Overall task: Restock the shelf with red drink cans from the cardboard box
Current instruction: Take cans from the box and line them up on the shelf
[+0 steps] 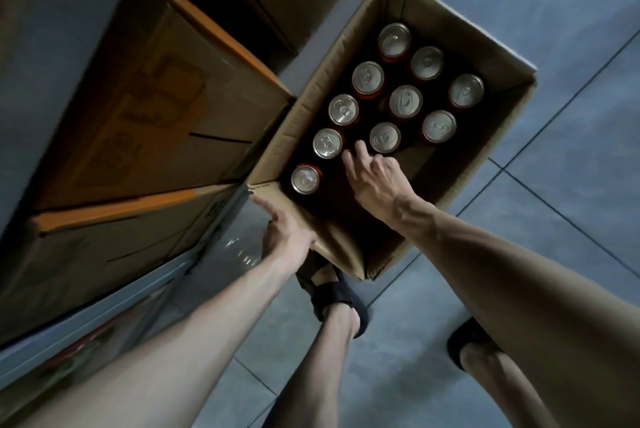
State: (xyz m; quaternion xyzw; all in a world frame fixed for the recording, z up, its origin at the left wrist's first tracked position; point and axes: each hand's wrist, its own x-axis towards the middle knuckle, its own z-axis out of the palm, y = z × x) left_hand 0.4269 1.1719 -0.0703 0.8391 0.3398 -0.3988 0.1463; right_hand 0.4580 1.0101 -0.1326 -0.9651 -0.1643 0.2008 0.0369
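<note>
While the stacked closed brown cardboard cartons with orange tape (138, 122) just sit on the far left, all the action is at the open brown cardboard box (306, 95) on the blue-grey tiled floor (554, 136). Left hand (287, 235) rests on the box's near outer wall by the corner, fingers (260, 201) stretched flat along the cardboard. Looks like it's steadying the box. Inside stand ten red drink cans with silver tops (406, 101), upright, in rough diagonal rows. Right hand (375, 181) is down inside, fingers (361, 149) loosely spread and holding nothing, tips between the two closest cans. So I'd call this the pick-up step, with the grab not made yet. Next move needs those fingers wrapped round one can's side and a straight lift clear of its neighbours. Then it goes over to the shelf, which I can't really make out.
</note>
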